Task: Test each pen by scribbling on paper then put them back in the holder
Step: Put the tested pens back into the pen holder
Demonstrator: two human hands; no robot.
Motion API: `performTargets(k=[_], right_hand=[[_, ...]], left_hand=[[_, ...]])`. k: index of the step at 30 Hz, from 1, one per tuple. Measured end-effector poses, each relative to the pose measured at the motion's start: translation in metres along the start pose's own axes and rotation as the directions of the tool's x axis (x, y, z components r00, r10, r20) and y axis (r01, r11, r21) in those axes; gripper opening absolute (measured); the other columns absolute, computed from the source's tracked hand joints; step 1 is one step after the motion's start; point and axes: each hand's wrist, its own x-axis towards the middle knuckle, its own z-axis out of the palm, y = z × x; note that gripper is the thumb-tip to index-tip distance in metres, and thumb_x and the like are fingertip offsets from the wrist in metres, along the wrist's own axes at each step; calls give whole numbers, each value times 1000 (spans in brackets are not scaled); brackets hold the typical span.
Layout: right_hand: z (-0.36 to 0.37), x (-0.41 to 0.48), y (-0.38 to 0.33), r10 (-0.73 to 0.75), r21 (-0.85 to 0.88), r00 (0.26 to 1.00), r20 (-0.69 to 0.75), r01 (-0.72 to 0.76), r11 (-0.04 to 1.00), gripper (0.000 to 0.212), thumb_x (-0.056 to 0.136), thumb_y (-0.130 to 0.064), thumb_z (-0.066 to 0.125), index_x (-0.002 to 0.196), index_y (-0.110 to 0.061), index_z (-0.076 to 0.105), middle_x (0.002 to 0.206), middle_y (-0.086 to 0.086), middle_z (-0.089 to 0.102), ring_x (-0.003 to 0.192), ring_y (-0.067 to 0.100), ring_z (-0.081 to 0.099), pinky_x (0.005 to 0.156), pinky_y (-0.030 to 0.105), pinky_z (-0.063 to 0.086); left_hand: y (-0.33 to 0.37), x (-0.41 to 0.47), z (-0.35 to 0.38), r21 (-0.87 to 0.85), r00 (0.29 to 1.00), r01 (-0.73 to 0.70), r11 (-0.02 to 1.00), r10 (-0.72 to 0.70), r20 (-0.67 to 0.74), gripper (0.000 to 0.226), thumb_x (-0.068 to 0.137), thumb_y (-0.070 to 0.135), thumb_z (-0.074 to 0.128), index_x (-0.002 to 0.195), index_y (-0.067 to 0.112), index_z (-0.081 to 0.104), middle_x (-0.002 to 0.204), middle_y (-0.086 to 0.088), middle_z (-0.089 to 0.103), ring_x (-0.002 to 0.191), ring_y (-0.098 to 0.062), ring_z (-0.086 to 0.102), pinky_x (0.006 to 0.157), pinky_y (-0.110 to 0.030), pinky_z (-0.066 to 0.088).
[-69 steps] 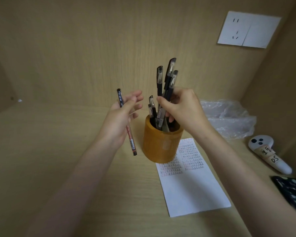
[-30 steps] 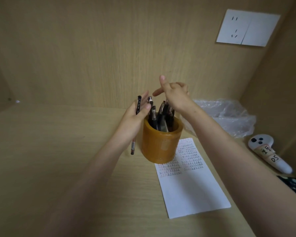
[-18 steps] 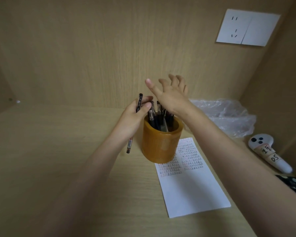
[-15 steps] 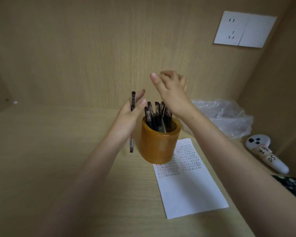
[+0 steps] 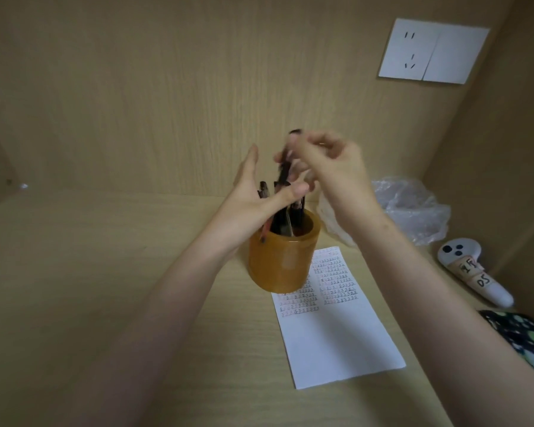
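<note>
Pens [image 5: 293, 211] stand bunched in a round amber-brown holder [image 5: 279, 263], their dark caps rising above its rim. One further pen [image 5: 282, 171], dark and blurred, is raised above the holder, slanting down toward its opening; its lower tip [image 5: 262, 238] shows just in front of the holder's near rim, at its left side. Right hand [image 5: 330, 167] is above and slightly behind the holder, its fingers curled and pinching the upper part of this raised pen, though blur hides exactly which fingers make contact. Left hand [image 5: 253, 198] is just left of the holder with palm turned toward the pens, its fingers straight and spread wide, its thumb [image 5: 290, 192] extended across the front of the raised pen's shaft; whether the thumb presses on the pen cannot be told. Holder stands near the back of the desk [image 5: 74, 288], roughly at mid-width, resting on the far left corner of a white sheet of paper [image 5: 336, 334]. Paper lies aslant toward the desk's right side and bears rows of small scribbled marks on its upper part, its lower part blank. Behind the right forearm, near the desk's back right corner, lies a crumpled clear plastic bag [image 5: 413, 211]. White controller [image 5: 472, 272] with taped handwritten labels lies along the right edge, and a dark spotted cloth [image 5: 521, 334] shows nearer along that edge. White wall socket [image 5: 432, 50] is mounted on the back panel.
</note>
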Motion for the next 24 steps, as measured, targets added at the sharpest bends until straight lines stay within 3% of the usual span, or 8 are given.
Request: performTargets(k=[4,9,12,16,19,22,24], right_hand=[[-33,5,-2,-27,63,978,-206,41,997,17,93,-19,58,97,-3,52,69,4,70,45,8,51,47,22,43],[-49,9,14,-61,-7,946,-319,62,998,11,94,-16,55,99,-8,50,73,6,69,47,7,55,46,22,44],[-43,9,29,-65,-64,961,-268,50,997,13,95,-13,54,106,-6,52,76,10,68,48,8,54,44,21,42],[-38,5,50,-31,-230,991,-132,0,973,14,95,-20,56,104,-11,59,83,9,71,49,5,54,44,12,38],[-38,2,59,10,-446,999,-48,-30,895,26,94,-37,53,103,-17,68,84,-6,68,50,-2,55,46,6,36],[-43,0,61,-9,-471,1000,17,16,882,35,87,-45,59,115,-26,66,111,-9,64,86,0,59,67,7,40],[-44,-1,60,2,-483,992,129,61,874,36,82,-43,67,116,-31,65,125,-11,55,113,8,48,87,16,37]], left_hand=[[-12,-7,-7,44,997,61,997,-59,-43,113,55,64,69,147,35,10,156,10,10,140,-10,12,109,-30,17],[-37,-13,-11,75,966,185,980,-195,171,136,45,50,86,147,34,-3,155,10,13,136,-6,22,106,-25,23],[-46,-15,-10,105,958,172,979,-191,215,130,50,36,84,147,35,-4,152,11,21,127,-3,30,101,-24,28],[-55,-16,-9,121,959,159,980,-183,217,125,51,36,85,146,36,3,147,13,29,125,-5,34,99,-26,32],[-61,-16,-9,113,958,157,981,-179,222,125,53,37,87,146,37,4,147,13,30,129,-8,35,97,-26,34],[-65,-16,-8,118,960,159,980,-181,215,123,54,35,86,146,35,4,148,12,27,129,-8,33,95,-25,34],[-67,-16,-7,114,959,159,981,-181,217,120,56,33,85,146,35,5,147,12,29,127,-8,35,93,-24,35]])
